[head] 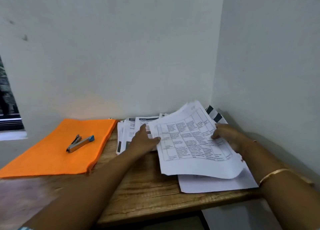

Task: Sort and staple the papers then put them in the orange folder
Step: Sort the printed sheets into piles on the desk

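Observation:
A sheet with a printed table [192,143] is lifted above the desk, held at both side edges. My left hand [144,140] pinches its left edge with the thumb on top. My right hand [228,135] grips its right edge. Below it lies another white sheet [216,183]. A spread stack of printed papers [129,131] sits behind my left hand. The orange folder [57,153] lies flat at the left, with a metal stapler [80,143] with a blue end resting on it.
The wooden desk [149,198] stands in a corner, with walls close behind and to the right. Its front edge runs near the bottom of the view. Striped black-and-white papers [214,114] lie in the far corner. A window shows at far left.

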A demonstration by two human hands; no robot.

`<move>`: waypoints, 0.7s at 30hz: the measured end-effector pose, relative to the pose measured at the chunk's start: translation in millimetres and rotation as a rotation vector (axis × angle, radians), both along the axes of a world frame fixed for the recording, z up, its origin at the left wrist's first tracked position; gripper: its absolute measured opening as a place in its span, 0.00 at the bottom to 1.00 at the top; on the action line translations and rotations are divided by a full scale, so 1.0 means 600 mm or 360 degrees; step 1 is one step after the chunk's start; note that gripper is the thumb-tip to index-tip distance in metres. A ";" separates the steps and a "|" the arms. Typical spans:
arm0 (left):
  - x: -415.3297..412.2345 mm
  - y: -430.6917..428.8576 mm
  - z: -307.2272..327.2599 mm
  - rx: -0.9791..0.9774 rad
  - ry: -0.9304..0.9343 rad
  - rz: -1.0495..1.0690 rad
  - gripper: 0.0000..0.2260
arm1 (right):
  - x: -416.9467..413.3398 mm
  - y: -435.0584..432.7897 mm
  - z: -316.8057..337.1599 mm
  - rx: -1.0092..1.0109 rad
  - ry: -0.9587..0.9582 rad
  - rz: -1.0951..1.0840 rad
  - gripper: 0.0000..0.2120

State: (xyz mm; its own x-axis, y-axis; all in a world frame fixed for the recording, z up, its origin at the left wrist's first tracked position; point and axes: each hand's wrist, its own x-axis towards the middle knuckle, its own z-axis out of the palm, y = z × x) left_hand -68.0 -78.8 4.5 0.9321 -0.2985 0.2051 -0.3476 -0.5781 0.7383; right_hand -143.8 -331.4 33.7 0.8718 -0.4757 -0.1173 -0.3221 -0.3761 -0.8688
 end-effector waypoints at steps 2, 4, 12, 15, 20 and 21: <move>-0.006 -0.032 -0.001 0.0088 0.0076 -0.0061 0.29 | -0.005 -0.035 -0.010 -0.0133 0.0101 -0.0040 0.16; -0.012 -0.060 -0.001 0.0207 0.0099 -0.0129 0.29 | -0.010 -0.055 -0.020 -0.0246 0.0169 -0.0060 0.15; -0.009 -0.114 -0.015 0.0728 0.0134 -0.0118 0.31 | -0.004 -0.051 -0.039 -0.0639 0.0155 -0.0008 0.08; -0.003 -0.118 -0.015 0.0748 0.0159 -0.0125 0.31 | 0.000 -0.058 -0.053 -0.0649 0.0144 -0.0037 0.11; -0.008 -0.119 -0.017 0.0799 0.0168 -0.0198 0.30 | -0.001 -0.053 -0.064 -0.0633 0.0079 -0.0034 0.17; -0.009 -0.118 -0.016 0.0787 0.0173 -0.0210 0.30 | 0.000 -0.049 -0.064 -0.0598 0.0038 -0.0027 0.19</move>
